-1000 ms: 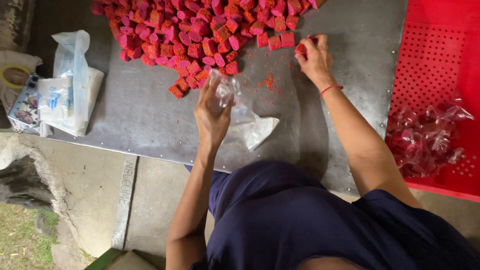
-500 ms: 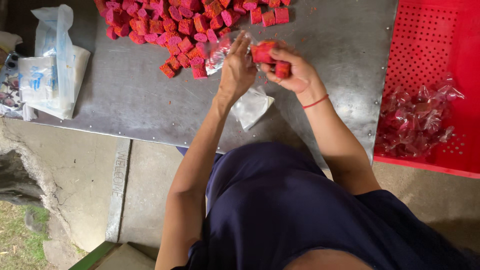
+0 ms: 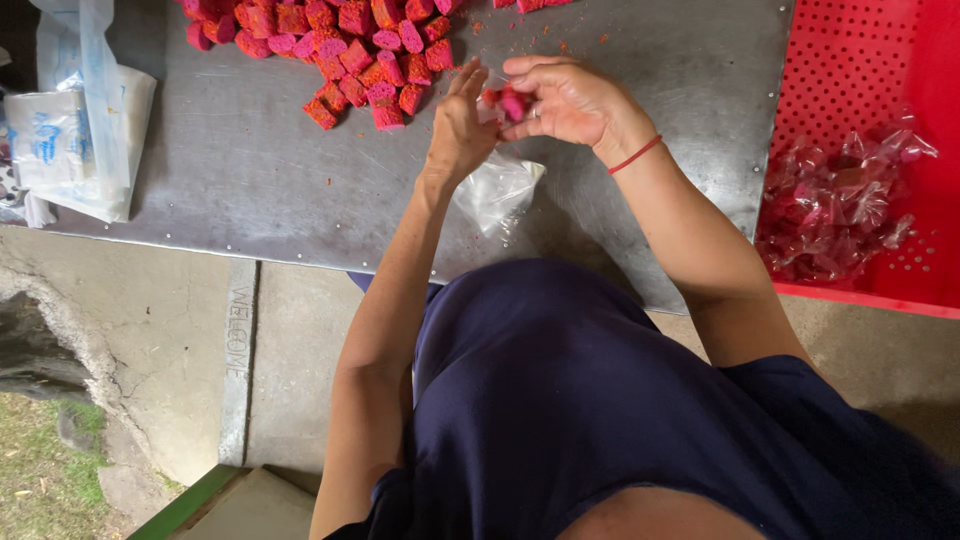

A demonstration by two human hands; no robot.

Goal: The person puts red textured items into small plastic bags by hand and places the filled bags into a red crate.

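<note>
My left hand (image 3: 462,128) holds the mouth of a small clear plastic bag (image 3: 497,190) that hangs down over the metal table (image 3: 230,170). My right hand (image 3: 565,100), with a red band at the wrist, pinches red-pink pieces (image 3: 512,102) at the bag's mouth, touching my left fingers. A heap of the same red-pink chunks (image 3: 345,45) lies on the table just left of and beyond both hands.
A red perforated crate (image 3: 870,60) at the right holds several filled clear bags (image 3: 835,205). A stack of empty plastic bags (image 3: 75,130) sits at the table's left edge. Concrete floor and a strip of grass lie below the table edge.
My right hand came back from the heap with red pieces and met my left hand at the bag's mouth. The view shifted slightly.
</note>
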